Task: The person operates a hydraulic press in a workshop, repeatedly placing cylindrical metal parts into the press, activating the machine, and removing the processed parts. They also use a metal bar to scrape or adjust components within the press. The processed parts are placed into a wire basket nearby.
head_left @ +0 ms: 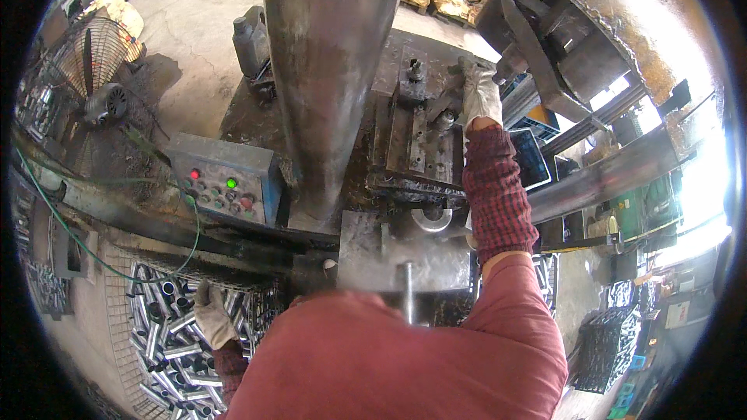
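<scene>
My left hand (214, 317), in a pale work glove with dark fingertips, is over the right part of a wire bin (117, 319) full of short shiny metal tubes (183, 351). Its fingers look stretched out, and I see no tube held in them. Far forward on the right, my gloved right hand (482, 95) reaches past a dark steel fixture (418, 136) on the machine bed. The right fingertips are beside dark metal parts, and what they touch is hidden. Nearer me, a half-ring metal piece (432, 220) stands by a flat steel plate (362, 260) with an upright rod (409, 292).
A thick steel column (331, 70) rises in the middle. Left of it are a control box (222, 179) with lit red and green buttons, a dark jug (250, 43) and a fan (97, 70). Heavy machine arms (560, 70) and a tablet-like screen (529, 158) flank my right arm.
</scene>
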Demonstrator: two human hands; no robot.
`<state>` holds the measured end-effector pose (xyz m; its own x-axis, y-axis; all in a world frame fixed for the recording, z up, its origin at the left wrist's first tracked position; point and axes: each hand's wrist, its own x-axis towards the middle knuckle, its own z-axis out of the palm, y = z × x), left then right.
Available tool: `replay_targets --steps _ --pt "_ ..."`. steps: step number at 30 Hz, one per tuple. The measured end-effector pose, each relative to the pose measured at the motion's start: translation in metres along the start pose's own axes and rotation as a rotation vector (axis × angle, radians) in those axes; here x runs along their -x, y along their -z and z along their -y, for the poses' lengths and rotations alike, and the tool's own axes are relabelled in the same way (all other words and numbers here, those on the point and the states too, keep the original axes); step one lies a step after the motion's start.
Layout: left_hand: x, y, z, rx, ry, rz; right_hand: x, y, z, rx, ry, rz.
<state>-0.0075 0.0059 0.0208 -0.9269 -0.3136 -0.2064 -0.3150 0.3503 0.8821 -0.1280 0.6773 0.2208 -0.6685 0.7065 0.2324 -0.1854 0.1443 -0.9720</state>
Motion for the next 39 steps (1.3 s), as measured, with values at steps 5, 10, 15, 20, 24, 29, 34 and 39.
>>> replay_targets --steps 5,10,15,20,24,29,34,39 --pt "-0.001 0.001 0.005 -0.034 -0.013 -0.026 -0.011 -0.011 -0.017 -0.028 -0.083 -0.087" --pt "-0.001 0.003 0.015 0.025 0.001 -0.026 -0.02 -0.008 -0.037 -0.085 -0.203 -0.097" --pt "-0.003 0.002 0.022 0.022 -0.016 -0.034 -0.019 -0.009 -0.041 -0.051 -0.177 -0.096" --pt "-0.001 -0.004 0.014 -0.049 -0.023 -0.048 -0.011 -0.012 -0.021 0.05 -0.195 -0.081" --pt "0.01 -0.024 -0.025 -0.091 0.084 0.115 0.027 0.0 0.011 -0.133 -0.14 0.063" --pt "0.039 -0.089 -0.115 -0.371 -0.345 0.55 0.119 0.026 0.051 0.145 -0.026 -0.128" --pt "0.041 -0.196 -0.202 -0.353 -0.695 0.798 0.272 0.076 0.071 0.184 -0.044 -0.419" --pt "0.05 -0.328 -0.255 -0.734 -1.402 0.897 0.42 0.124 0.085 0.291 -0.218 -0.532"
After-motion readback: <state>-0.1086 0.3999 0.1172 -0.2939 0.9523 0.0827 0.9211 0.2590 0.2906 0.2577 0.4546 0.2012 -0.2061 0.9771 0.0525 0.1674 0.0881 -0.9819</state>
